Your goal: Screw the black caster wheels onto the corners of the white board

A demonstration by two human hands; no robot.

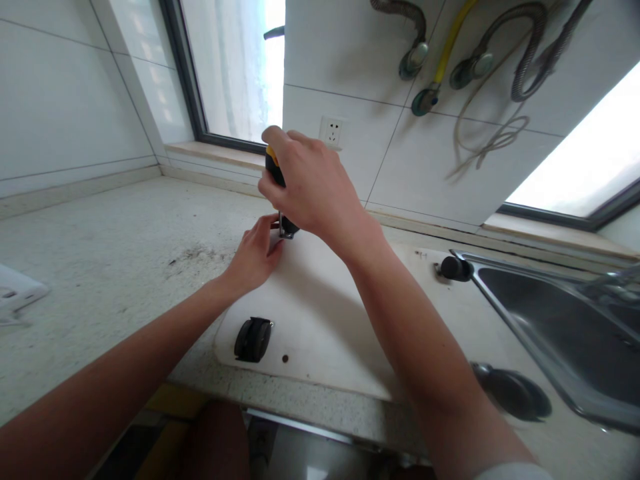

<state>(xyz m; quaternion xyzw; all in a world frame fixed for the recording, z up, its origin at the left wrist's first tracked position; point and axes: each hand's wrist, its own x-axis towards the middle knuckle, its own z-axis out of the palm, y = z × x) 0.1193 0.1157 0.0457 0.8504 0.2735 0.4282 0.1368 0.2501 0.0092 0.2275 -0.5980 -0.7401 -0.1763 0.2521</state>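
My right hand [313, 183] is wrapped round the black and yellow handle of a screwdriver [274, 172], held upright with its shaft pointing down. The tip meets the metal plate of a black caster wheel [290, 228], mostly hidden behind my right hand, at the far left corner of a white board [320, 320]. My left hand [255, 257] grips the board's edge at that corner, thumb and fingers close to the caster plate. Another caster [253, 339] stands at the near left corner, wheel up. Two more casters [456, 269] are at the board's right end.
The board lies on a speckled stone counter [125, 247] with dark crumbs left of it. A steel sink [500, 333] is at the right. A white object [20, 293] sits at the left edge. Hoses, a yellow pipe [453, 40] and a socket [332, 132] are on the tiled wall.
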